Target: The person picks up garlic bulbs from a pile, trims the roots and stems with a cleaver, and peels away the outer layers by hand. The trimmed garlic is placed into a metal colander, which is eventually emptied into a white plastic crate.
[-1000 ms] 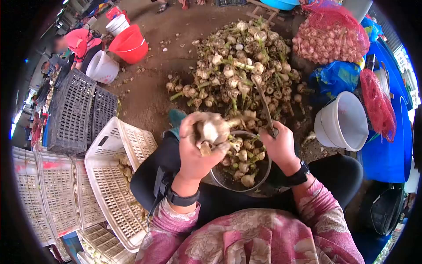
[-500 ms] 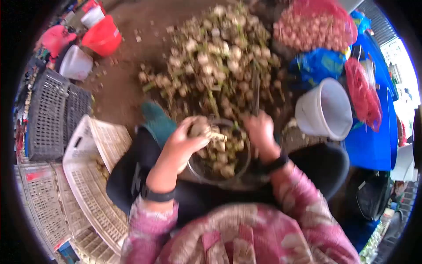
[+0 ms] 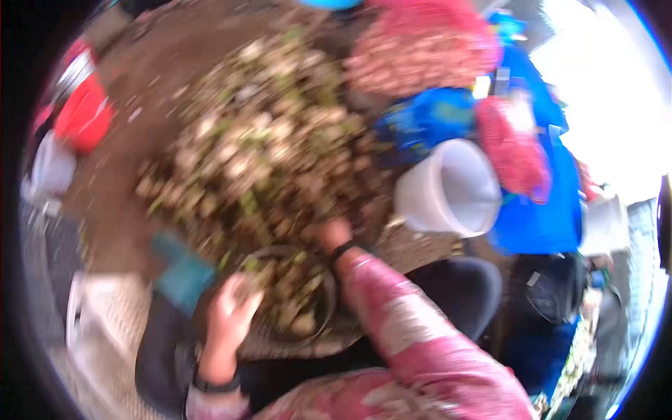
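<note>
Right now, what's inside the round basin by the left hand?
The basin holds pale, green-stemmed bulbs, blurred here. What lies beneath them is covered; the left hand seems to hide part of the left rim.

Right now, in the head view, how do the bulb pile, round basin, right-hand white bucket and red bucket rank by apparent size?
1. Bulb pile
2. White bucket and round basin: too alike to rank, with blurred edges
3. Red bucket
</note>
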The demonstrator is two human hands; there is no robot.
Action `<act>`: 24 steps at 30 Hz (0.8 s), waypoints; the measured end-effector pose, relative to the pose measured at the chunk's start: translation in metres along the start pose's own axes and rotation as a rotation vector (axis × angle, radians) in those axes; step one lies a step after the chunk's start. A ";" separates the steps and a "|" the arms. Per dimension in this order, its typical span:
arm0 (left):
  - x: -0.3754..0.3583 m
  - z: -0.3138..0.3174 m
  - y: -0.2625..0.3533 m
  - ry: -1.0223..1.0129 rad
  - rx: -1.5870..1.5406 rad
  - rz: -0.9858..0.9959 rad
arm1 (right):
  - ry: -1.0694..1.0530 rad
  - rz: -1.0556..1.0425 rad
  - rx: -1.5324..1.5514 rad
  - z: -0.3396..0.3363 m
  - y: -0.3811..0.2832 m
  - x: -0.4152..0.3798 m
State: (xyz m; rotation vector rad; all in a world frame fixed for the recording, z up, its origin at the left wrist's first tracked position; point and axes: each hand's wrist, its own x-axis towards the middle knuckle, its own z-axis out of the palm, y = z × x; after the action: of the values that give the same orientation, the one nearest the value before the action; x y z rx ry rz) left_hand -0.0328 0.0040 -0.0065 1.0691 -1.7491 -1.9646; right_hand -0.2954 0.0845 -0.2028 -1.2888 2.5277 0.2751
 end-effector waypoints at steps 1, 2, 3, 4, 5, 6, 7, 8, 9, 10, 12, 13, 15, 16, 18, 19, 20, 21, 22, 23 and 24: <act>0.002 0.002 0.009 -0.007 0.031 0.000 | -0.007 0.202 0.393 0.032 0.004 0.018; 0.004 0.002 0.005 0.041 0.079 -0.030 | -0.107 0.343 0.613 -0.002 -0.001 0.012; 0.008 -0.007 -0.014 0.057 0.187 0.001 | -0.150 0.402 0.618 -0.008 -0.009 0.016; 0.008 -0.003 -0.005 0.062 0.090 -0.029 | -0.121 0.421 0.638 -0.012 -0.012 0.015; 0.012 -0.005 0.003 0.000 0.061 -0.127 | -0.099 0.421 0.660 -0.012 -0.018 0.018; 0.016 -0.008 -0.008 -0.011 0.056 -0.133 | -0.099 0.152 0.341 0.000 -0.018 0.025; 0.021 -0.011 -0.017 -0.016 0.052 -0.143 | -0.101 -0.116 0.019 0.028 -0.015 0.034; 0.027 -0.009 -0.013 -0.060 0.076 -0.136 | -0.082 0.091 0.206 0.068 -0.019 0.046; 0.027 -0.007 -0.006 -0.105 0.102 -0.134 | -0.022 0.292 0.400 0.108 -0.023 0.058; 0.028 -0.006 -0.004 -0.150 0.127 -0.129 | -0.051 0.289 0.429 0.097 -0.022 0.054; 0.028 -0.010 -0.006 -0.151 0.177 -0.106 | -0.016 0.420 0.648 0.046 -0.027 0.033; 0.027 -0.011 -0.009 -0.153 0.194 -0.090 | 0.057 0.554 0.829 -0.010 -0.030 0.016; 0.026 -0.012 -0.025 -0.021 -0.005 -0.154 | 0.215 0.660 1.058 -0.072 -0.028 0.000; 0.027 -0.012 -0.028 -0.003 -0.047 -0.107 | 0.220 0.640 1.227 -0.106 -0.029 -0.007; 0.020 -0.007 -0.015 0.047 0.009 0.001 | 0.246 0.520 1.612 -0.140 -0.036 -0.013; 0.017 -0.005 0.001 0.075 0.111 0.061 | 0.268 0.419 1.827 -0.148 -0.044 -0.011; 0.014 -0.001 0.015 0.105 0.212 0.120 | 0.166 0.360 1.891 -0.172 -0.053 -0.021; 0.010 0.000 0.021 0.123 0.266 0.271 | -0.036 0.256 2.078 -0.193 -0.063 -0.038; 0.006 0.001 0.027 0.140 0.322 0.423 | -0.175 0.187 2.044 -0.206 -0.072 -0.056; 0.004 0.002 0.033 0.158 0.374 0.578 | -0.309 0.116 2.000 -0.213 -0.080 -0.074; -0.001 -0.002 0.040 0.165 0.539 0.679 | -0.374 0.089 2.087 -0.213 -0.094 -0.087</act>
State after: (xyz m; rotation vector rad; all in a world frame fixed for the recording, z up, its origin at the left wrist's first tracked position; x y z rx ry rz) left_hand -0.0408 -0.0053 0.0313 0.6082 -2.2147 -1.0036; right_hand -0.2063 0.0327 0.0231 -0.1095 1.1753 -1.4742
